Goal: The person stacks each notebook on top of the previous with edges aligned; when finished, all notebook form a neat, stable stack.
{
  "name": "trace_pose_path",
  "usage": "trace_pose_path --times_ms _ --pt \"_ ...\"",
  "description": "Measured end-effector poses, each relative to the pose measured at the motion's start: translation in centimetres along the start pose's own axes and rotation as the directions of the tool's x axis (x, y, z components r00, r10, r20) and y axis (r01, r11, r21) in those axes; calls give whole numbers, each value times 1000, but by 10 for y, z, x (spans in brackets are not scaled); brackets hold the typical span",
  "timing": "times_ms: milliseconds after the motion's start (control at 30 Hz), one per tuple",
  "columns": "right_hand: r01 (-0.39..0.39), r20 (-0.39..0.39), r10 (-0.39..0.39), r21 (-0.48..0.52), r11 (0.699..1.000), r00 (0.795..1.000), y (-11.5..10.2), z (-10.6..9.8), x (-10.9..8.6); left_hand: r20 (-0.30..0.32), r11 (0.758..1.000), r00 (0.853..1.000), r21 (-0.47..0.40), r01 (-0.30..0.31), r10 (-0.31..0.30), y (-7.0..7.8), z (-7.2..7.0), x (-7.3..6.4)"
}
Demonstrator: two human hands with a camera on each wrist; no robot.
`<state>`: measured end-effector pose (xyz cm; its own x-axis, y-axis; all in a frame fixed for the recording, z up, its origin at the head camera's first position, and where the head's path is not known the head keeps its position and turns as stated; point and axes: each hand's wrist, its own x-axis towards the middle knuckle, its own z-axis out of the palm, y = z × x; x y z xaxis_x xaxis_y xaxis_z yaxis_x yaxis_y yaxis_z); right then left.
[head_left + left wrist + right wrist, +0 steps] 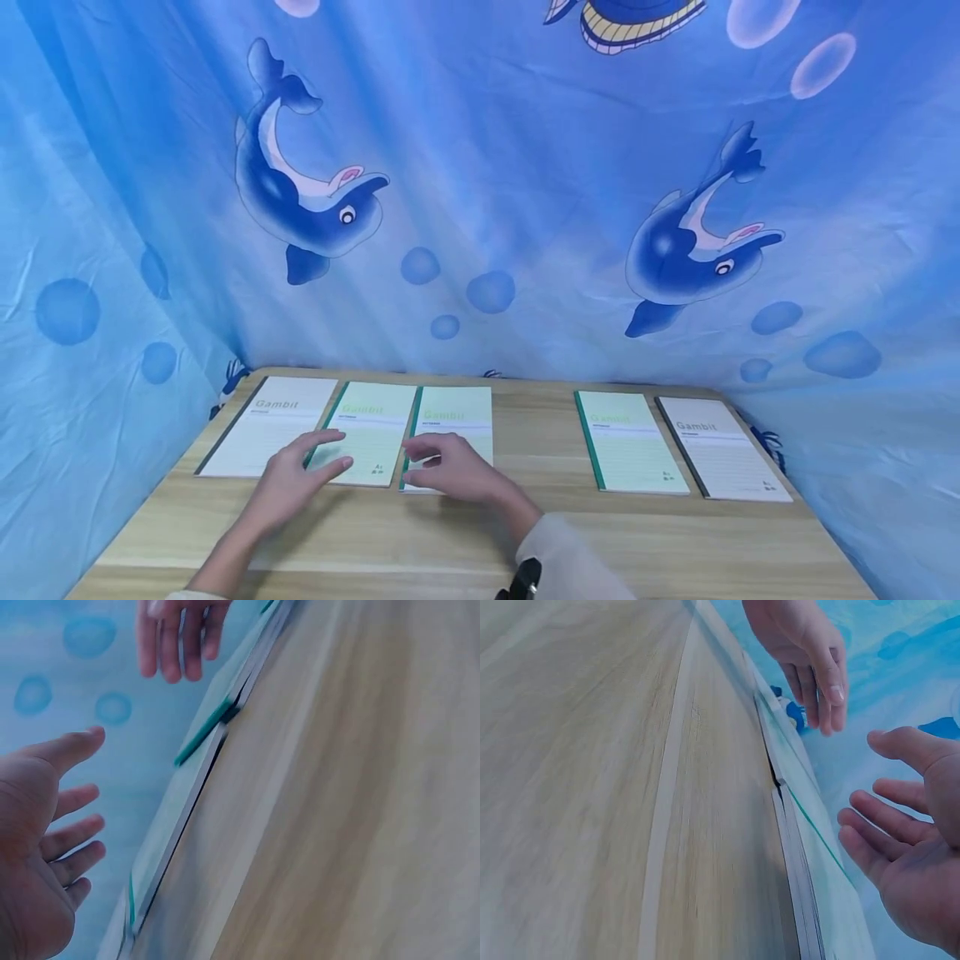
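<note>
In the head view my left hand [291, 473] hovers over the lower left part of a pale green notebook [369, 443] with a green spine, fingers apart and loosely bent. My right hand [456, 468] hangs over the lower part of another green-spined notebook [461, 407], its palm turned toward the left hand. Nothing is held by either one. Both wrist views show a gap between the hands and the notebooks. These two notebooks lie side by side, covers up, marked "Gambit". Left of them lies a white notebook [258, 429] with a dark spine.
On the right side of the wooden table [420, 542] lie a green-spined notebook [633, 450] and a dark-spined white notebook [723, 454]. A blue curtain [510, 183] printed with dolphins hangs behind the table and along both sides.
</note>
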<state>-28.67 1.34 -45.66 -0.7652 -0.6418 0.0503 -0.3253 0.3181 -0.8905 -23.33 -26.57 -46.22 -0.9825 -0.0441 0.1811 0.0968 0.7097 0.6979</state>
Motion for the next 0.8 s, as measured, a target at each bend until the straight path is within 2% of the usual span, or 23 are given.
trace_pose_path --times_ms 200,400,633,800 --pt "-26 -18 23 -163 986 1000 -3 17 18 15 994 998 95 54 -55 -20 -6 6" --pt "-13 -11 10 -256 966 1000 0 35 33 32 989 998 137 48 -53 -29 -2 5" --pt "-57 -5 59 -344 937 998 -4 42 38 65 982 997 190 20 -33 -33 3 5" --pt "-54 16 64 -345 937 998 -5 41 34 67 976 996 213 49 -65 -29 2 2"
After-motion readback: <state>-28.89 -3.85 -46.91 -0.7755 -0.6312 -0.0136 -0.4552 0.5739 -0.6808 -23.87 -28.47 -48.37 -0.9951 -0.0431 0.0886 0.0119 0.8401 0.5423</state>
